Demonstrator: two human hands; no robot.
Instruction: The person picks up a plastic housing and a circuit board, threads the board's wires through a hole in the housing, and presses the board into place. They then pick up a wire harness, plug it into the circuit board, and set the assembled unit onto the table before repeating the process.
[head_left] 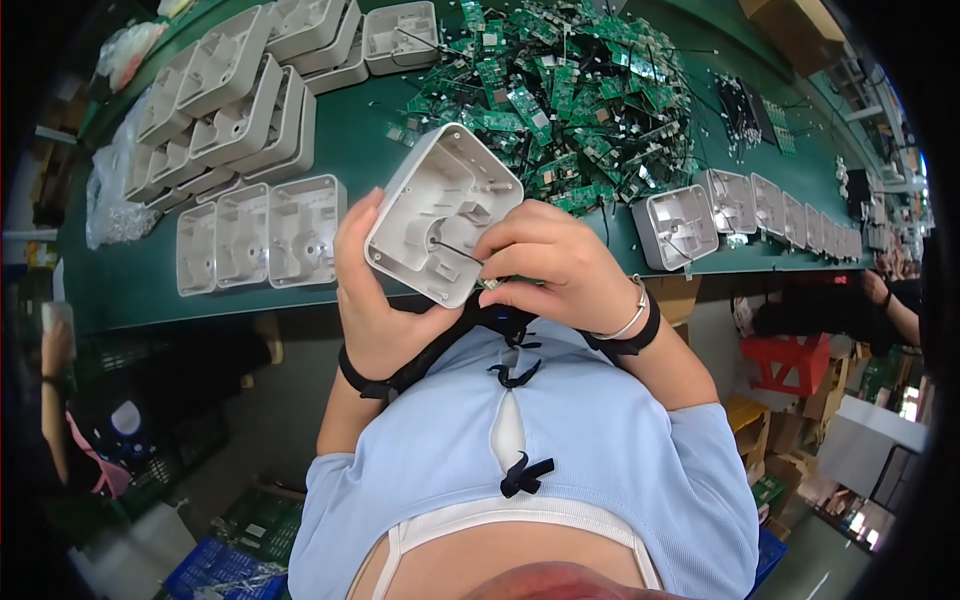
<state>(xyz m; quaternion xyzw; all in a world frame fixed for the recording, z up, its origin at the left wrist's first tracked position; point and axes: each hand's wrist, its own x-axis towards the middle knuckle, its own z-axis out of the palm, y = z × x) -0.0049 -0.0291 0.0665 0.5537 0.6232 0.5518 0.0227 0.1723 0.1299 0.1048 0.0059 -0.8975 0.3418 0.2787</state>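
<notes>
An off-white plastic housing (405, 215) is tilted above the table's near edge, its hollow inside facing up. My left hand (378, 310) grips it from the left and below, thumb along the lower edge. At its lower right corner, my right hand (556, 262) is closed in a pinch on a small green circuit board (490, 284), mostly hidden by the fingers. A thin black wire (458, 250) runs from these fingers to a round hole inside the housing.
Loose green circuit boards with black wires form a big heap (570, 110) on the green table (375, 130). Stacked housings (225, 70) stand at the left, with three more (305, 230) in front. A row of housings (675, 228) extends right. Other people sit at both sides.
</notes>
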